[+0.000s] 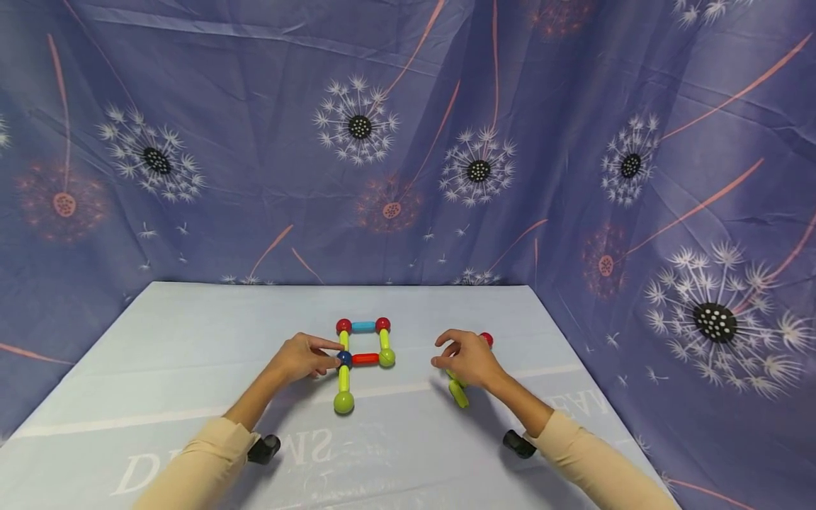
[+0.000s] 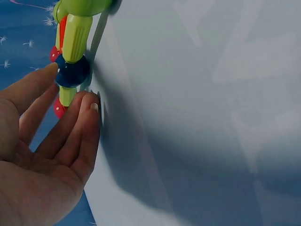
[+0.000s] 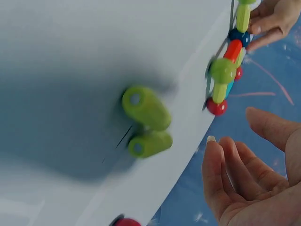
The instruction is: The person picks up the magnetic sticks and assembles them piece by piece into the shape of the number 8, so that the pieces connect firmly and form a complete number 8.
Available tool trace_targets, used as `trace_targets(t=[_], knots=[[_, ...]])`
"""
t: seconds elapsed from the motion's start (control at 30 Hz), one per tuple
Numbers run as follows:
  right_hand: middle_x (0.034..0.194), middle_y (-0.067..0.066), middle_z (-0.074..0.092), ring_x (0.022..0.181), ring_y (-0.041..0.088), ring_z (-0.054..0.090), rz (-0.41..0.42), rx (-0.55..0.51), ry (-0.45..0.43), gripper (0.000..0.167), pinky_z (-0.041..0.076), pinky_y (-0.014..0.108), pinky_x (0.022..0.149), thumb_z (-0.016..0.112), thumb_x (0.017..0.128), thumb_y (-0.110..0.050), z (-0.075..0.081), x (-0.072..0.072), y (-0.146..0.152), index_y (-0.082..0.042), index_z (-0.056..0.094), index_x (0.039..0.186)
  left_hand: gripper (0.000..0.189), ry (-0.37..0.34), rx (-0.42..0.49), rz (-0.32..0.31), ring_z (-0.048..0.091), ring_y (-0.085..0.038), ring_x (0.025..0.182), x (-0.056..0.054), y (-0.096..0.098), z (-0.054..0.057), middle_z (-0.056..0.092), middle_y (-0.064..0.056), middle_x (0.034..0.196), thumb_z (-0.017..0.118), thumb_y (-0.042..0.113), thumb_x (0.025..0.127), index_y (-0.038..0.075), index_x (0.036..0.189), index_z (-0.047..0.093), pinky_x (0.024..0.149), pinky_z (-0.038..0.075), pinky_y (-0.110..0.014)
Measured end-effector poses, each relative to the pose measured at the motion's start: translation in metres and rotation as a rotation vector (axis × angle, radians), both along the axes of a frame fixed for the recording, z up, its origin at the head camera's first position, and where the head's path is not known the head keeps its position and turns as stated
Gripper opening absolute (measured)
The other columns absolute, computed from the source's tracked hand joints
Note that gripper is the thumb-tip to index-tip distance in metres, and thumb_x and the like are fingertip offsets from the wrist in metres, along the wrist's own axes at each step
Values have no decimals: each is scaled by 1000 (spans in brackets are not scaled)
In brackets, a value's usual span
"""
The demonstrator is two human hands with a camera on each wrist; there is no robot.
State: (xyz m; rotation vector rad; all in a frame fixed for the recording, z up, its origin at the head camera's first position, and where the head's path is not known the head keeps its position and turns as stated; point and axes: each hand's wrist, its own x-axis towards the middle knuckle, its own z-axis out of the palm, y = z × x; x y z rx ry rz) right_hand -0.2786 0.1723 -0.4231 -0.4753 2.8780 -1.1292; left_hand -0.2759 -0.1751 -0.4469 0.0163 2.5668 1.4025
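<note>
My left hand (image 1: 301, 356) pinches the dark blue ball (image 2: 73, 71) of a ball-and-rod figure, with thumb and forefinger on either side. The figure has a square with two red balls at the far corners, joined by a light blue rod (image 1: 363, 326). Green rods form its sides, and a red rod (image 1: 365, 359) links the blue ball to a green ball (image 1: 387, 357). Another green rod (image 1: 344, 378) runs nearer to a second green ball (image 1: 344, 402). Holding nothing, my right hand (image 1: 472, 360) hovers with loosely bent fingers above two loose green rods (image 3: 149, 109).
A loose red ball (image 1: 486, 339) lies beyond the right hand. The pale cloth-covered table (image 1: 210, 319) meets purple dandelion-patterned curtains (image 1: 255, 142) at the back and sides. Black devices (image 1: 264, 450) sit at both wrists.
</note>
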Motion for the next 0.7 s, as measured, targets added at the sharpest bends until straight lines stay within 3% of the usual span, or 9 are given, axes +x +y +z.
trace_targets(t=[0.3, 0.7], knots=[[80, 2, 72, 66, 10, 63, -11, 40, 26, 29, 50, 31, 59, 82, 84, -17, -7, -4, 19, -5, 73, 108, 24, 58, -46, -67, 70, -19, 74, 16, -6, 6, 78, -3, 91, 81, 20, 86, 13, 110, 79, 66, 56, -36], [82, 2, 73, 77, 18, 64, -76, 137, -14, 21, 51, 34, 66, 83, 81, -19, -18, -5, 32, -9, 76, 99, 32, 90, -53, -274, 69, -18, 92, 40, -5, 11, 76, -6, 99, 88, 19, 78, 15, 108, 77, 68, 54, -33]])
